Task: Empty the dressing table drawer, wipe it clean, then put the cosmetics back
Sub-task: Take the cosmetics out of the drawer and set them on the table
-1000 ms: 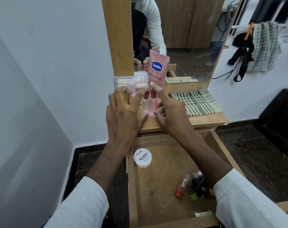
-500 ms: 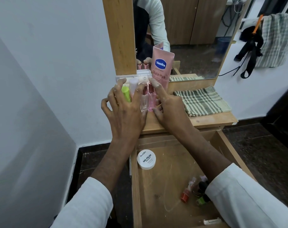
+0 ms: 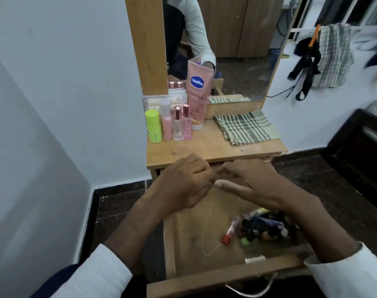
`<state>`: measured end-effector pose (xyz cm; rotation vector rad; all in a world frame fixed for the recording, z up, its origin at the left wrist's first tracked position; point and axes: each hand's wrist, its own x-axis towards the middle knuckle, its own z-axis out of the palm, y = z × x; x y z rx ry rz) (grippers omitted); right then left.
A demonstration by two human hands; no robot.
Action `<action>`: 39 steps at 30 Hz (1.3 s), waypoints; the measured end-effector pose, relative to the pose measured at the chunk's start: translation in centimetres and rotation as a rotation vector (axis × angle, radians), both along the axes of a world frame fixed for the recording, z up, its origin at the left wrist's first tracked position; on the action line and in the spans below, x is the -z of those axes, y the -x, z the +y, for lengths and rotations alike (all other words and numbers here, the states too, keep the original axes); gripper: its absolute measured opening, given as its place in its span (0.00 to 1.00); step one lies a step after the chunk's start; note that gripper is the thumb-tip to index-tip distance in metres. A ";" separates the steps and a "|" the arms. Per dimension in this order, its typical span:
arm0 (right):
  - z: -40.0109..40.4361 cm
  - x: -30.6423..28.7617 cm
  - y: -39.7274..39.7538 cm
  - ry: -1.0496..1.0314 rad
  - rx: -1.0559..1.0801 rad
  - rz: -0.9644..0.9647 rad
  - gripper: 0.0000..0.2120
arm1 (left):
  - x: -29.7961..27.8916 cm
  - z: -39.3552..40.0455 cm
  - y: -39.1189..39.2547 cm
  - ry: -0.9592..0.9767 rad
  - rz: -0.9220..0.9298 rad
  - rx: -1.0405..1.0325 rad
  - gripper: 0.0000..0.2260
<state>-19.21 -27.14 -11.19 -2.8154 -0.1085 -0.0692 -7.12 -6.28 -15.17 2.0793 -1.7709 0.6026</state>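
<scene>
In front of you the light wooden dressing table top (image 3: 215, 147) carries a row at its back left: a lime-green cylindrical stick (image 3: 153, 126), a pale pink bottle with a frosted cap (image 3: 166, 120), and 2 clear glass bottles with rose-gold caps (image 3: 181, 124). Behind them stand a clear plastic box (image 3: 156, 100) and a tall pink Vaseline tube (image 3: 197, 94) set on its cap against the mirror. To the right lies a folded green-and-cream checked cloth (image 3: 245, 126), apart from the bottles.

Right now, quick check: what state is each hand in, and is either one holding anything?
Left hand: fingers loosely curled above the open drawer, nothing visible in it.
Right hand: fingers relaxed, thumb extended, holding nothing.
</scene>
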 end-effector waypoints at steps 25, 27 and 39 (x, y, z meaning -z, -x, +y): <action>3.9 2.3 2.9 0.132 0.158 0.569 0.33 | 3.6 -2.9 7.2 -0.598 0.674 -0.297 0.43; 4.6 2.5 1.5 0.088 0.169 0.508 0.35 | 4.0 -2.6 5.6 -0.554 0.652 -0.363 0.41; 2.3 3.2 -1.3 0.077 0.177 0.268 0.43 | 2.0 -0.6 1.1 -0.426 0.599 -0.443 0.32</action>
